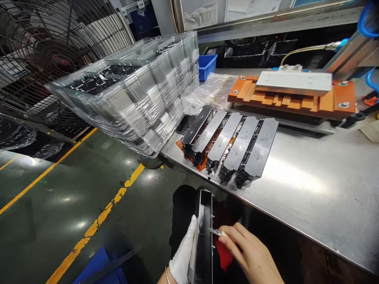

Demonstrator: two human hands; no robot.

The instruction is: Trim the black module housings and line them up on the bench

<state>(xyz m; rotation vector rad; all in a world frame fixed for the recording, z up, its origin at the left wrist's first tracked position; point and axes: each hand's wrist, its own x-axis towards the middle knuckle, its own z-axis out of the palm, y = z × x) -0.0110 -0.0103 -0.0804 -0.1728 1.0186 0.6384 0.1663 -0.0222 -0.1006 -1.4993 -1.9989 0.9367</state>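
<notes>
My left hand, in a white glove, is closed around the side of a long black plastic housing held over my lap. In my bare right hand is a small knife with a pale handle, pinched between thumb and fingers. Its blade meets the right edge of the housing, where small pins stick out. Ahead on the bench edge lie several similar long black parts side by side, their flat faces up. The fingers of my left hand behind the housing are hidden.
Stacked clear plastic trays with black parts stand at the left. An orange fixture under a white block sits at the back of the metal bench. A blue bin and a large fan are behind.
</notes>
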